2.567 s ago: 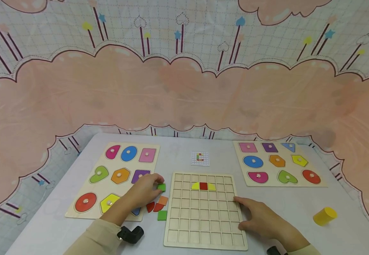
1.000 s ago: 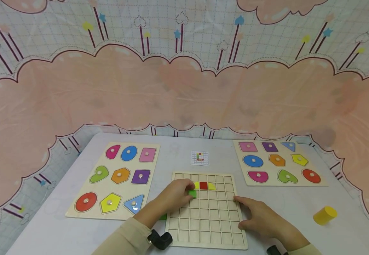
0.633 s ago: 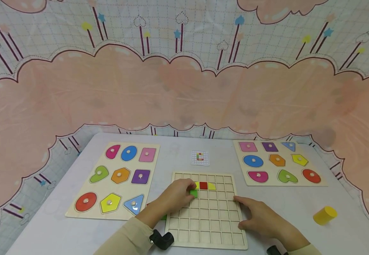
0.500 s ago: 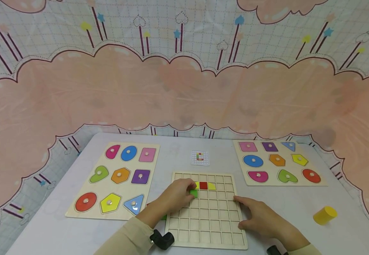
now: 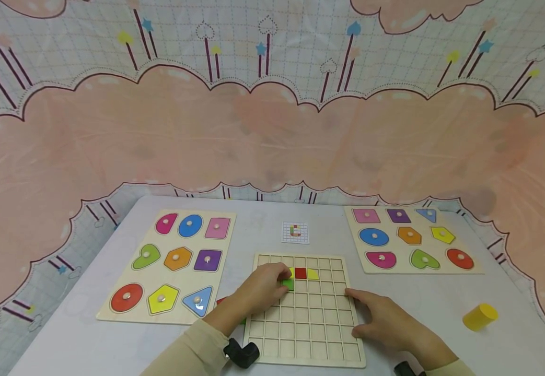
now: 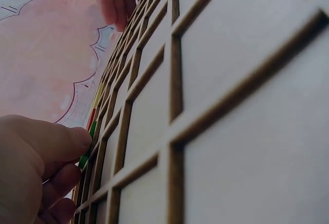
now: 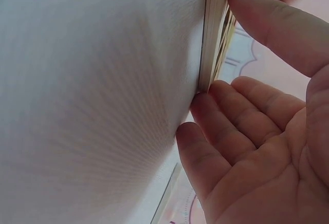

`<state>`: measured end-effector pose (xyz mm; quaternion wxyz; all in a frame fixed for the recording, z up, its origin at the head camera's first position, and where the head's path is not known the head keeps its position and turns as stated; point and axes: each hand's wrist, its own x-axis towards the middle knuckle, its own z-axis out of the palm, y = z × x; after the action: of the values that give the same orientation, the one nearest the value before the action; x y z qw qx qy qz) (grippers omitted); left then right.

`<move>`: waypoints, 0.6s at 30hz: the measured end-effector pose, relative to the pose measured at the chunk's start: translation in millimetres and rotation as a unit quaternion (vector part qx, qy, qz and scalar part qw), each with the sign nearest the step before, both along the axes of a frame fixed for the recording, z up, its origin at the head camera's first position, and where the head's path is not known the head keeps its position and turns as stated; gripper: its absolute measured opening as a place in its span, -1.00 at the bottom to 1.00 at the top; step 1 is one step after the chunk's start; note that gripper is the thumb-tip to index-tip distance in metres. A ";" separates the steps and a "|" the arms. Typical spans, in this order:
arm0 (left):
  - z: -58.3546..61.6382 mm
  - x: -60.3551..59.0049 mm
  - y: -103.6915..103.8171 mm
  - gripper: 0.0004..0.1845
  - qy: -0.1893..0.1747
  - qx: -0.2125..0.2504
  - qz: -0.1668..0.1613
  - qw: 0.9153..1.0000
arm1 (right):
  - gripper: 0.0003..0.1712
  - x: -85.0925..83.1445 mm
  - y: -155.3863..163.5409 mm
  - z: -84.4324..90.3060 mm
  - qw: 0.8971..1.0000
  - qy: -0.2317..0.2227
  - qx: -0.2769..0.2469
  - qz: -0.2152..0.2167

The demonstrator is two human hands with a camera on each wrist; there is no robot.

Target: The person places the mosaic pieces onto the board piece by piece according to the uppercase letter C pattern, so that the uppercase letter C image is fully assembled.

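Left hand: the left hand (image 5: pixel 265 284) has thumb and finger together on a flat green square tile (image 5: pixel 289 284), pinching it.
Green tile: at its cell of the pale wooden grid board (image 5: pixel 314 332), nearer the person than the yellow piece with curved edge (image 5: pixel 292 272) – whether fully seated, one cannot tell.
Right hand: the right hand (image 5: pixel 385 321) rests at the board's right edge, thumb and fingers apart.
Risk: the tile might catch on a raised rib if released crooked; the left fingertips could nudge the yellow piece; weak bracing could let the board slide.
Writing: no brand or words are readable; the small white paper card (image 5: pixel 295 233) bears a coloured grid pattern.
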<state>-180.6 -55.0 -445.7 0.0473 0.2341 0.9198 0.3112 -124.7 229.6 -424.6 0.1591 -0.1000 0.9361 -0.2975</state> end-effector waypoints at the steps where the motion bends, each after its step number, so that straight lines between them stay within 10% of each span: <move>1: -0.1 0.0 0.1 -0.77 0.000 -0.001 0.001 1.000 | -0.07 -0.1 -0.1 0.0 1.000 0.000 0.001 -0.001; 18: 10.0 1.0 -6.6 -0.74 -0.003 0.018 0.023 1.000 | -0.07 0.4 -0.6 0.3 1.000 -0.002 0.003 -0.002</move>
<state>-179.6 -61.6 -435.7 0.0388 0.2123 0.9193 0.3292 -124.4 228.9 -424.3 0.1602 -0.0970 0.9369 -0.2953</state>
